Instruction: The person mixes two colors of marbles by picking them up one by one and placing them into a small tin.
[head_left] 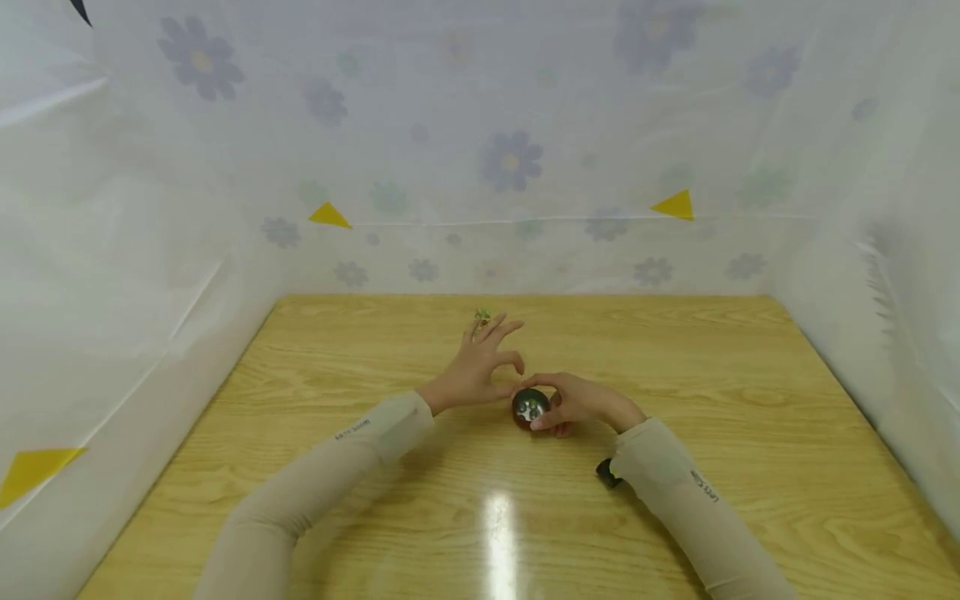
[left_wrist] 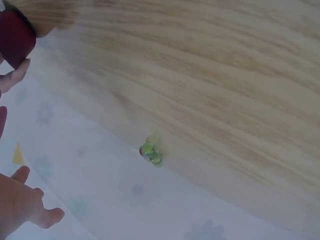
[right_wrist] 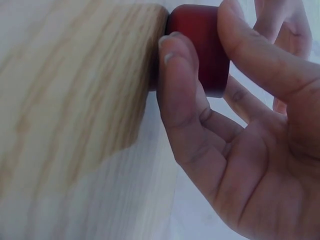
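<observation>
My right hand [head_left: 573,400] grips a small round dark-red container [right_wrist: 200,47], thumb on one side and fingers round the other. In the head view the container's top [head_left: 531,407] looks dark and shiny, with several rounded glossy shapes showing there. Just left of it is my left hand [head_left: 476,371], index finger bent above the thumb with a gap between, the other fingers spread out. Its thumb tip comes right up beside the container's edge. Beyond the left fingers, a little cluster of glassy green pieces [left_wrist: 151,151] lies on the tabletop.
The wood-grain table [head_left: 360,533] extends around both hands. Pale sheeting with a flower print [head_left: 512,162] rises behind its far edge, and plain white sheeting [head_left: 135,250] closes in both sides. Yellow triangles [head_left: 330,215] mark the sheeting.
</observation>
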